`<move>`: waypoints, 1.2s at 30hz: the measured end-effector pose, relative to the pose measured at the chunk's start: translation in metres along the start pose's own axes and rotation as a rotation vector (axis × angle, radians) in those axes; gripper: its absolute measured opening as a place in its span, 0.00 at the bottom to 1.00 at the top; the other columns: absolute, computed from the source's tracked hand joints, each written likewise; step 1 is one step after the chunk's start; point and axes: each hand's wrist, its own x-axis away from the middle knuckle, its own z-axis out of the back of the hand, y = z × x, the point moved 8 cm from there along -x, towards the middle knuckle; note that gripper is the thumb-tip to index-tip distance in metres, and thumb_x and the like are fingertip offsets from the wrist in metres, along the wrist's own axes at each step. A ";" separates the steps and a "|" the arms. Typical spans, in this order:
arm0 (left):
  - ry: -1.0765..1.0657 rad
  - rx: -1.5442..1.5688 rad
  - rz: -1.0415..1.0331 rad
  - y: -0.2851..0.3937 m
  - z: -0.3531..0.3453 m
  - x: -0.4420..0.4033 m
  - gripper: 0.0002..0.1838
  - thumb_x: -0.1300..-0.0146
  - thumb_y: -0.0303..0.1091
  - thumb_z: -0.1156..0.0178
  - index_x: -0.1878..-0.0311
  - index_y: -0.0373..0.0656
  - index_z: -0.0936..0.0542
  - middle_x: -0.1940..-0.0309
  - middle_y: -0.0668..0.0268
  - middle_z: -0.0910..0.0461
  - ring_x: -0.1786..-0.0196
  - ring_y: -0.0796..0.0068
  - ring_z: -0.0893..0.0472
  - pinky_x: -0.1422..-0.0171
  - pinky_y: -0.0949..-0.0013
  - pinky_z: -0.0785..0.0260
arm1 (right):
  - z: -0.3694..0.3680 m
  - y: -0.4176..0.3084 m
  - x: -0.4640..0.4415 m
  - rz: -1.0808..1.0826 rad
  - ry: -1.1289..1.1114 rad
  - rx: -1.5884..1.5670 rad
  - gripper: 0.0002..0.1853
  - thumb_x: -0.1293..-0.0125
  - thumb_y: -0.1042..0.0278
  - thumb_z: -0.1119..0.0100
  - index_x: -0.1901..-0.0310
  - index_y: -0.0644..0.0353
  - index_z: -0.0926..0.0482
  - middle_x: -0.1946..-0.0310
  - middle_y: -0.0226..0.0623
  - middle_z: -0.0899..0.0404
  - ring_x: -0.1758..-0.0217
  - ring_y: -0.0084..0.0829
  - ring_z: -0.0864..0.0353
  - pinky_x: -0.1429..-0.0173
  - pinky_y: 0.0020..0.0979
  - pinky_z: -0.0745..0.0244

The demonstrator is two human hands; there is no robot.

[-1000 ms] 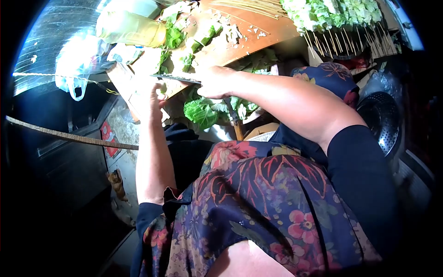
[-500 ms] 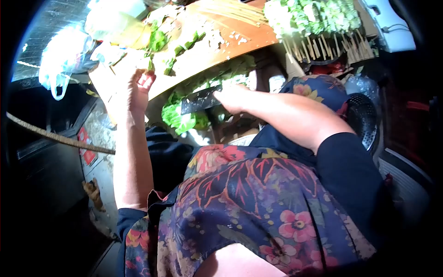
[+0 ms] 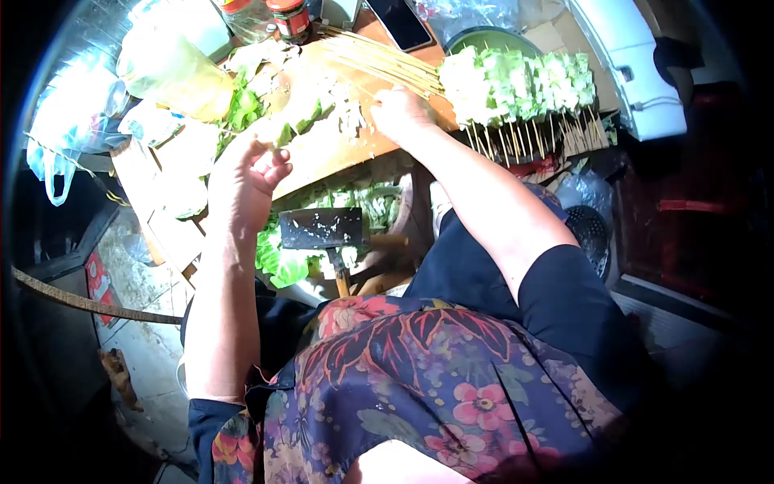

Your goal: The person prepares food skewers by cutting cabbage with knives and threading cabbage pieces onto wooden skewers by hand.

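Note:
My left hand [image 3: 248, 177] is at the left front of the orange board [image 3: 318, 153]. Its fingers are curled, pinching a small piece of green vegetable [image 3: 282, 135]. My right hand [image 3: 401, 117] is over the board, just in front of a bundle of wooden skewers [image 3: 387, 60]. Its fingers are closed together; whether a skewer is between them I cannot make out. Below the board's edge lies a cleaver [image 3: 321, 228], let go of, with white scraps on its blade and its handle towards me. Leafy greens [image 3: 286, 268] lie under and around the blade.
Skewered chopped pale-green leaves [image 3: 520, 85] stand in rows at the right, sticks towards me. A phone [image 3: 399, 24] and red-lidded jars [image 3: 289, 18] lie at the back. A yellowish plastic bag [image 3: 173, 68] and a blue-white bag [image 3: 68, 137] are at the left.
My right hand has let go of the cleaver and moved up to the board near the skewers. The cleaver now lies below the edge. My left hand still pinches the green piece; the view has shifted.

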 end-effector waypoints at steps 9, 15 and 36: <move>0.093 -0.087 0.007 0.017 -0.009 0.008 0.21 0.39 0.25 0.43 0.43 0.32 0.30 0.62 0.58 0.20 0.64 0.67 0.17 0.60 0.70 0.20 | -0.003 0.003 -0.027 -0.078 -0.107 0.207 0.14 0.40 0.60 0.42 0.59 0.61 0.16 0.54 0.47 0.18 0.51 0.42 0.17 0.47 0.40 0.22; 0.171 -0.060 -0.023 0.019 0.015 -0.003 0.19 0.39 0.24 0.45 0.43 0.33 0.30 0.65 0.60 0.22 0.67 0.69 0.18 0.61 0.67 0.18 | 0.027 -0.026 0.009 -0.047 -0.143 -0.165 0.11 0.47 0.60 0.39 0.70 0.61 0.19 0.72 0.43 0.19 0.68 0.37 0.19 0.60 0.35 0.24; 0.369 0.239 -0.099 0.025 0.038 -0.005 0.13 0.45 0.19 0.40 0.57 0.33 0.29 0.64 0.58 0.24 0.64 0.67 0.19 0.62 0.70 0.18 | 0.067 -0.122 0.113 0.211 -0.368 -0.793 0.05 0.43 0.73 0.45 0.66 0.62 0.22 0.85 0.17 0.36 0.82 0.10 0.40 0.76 0.19 0.41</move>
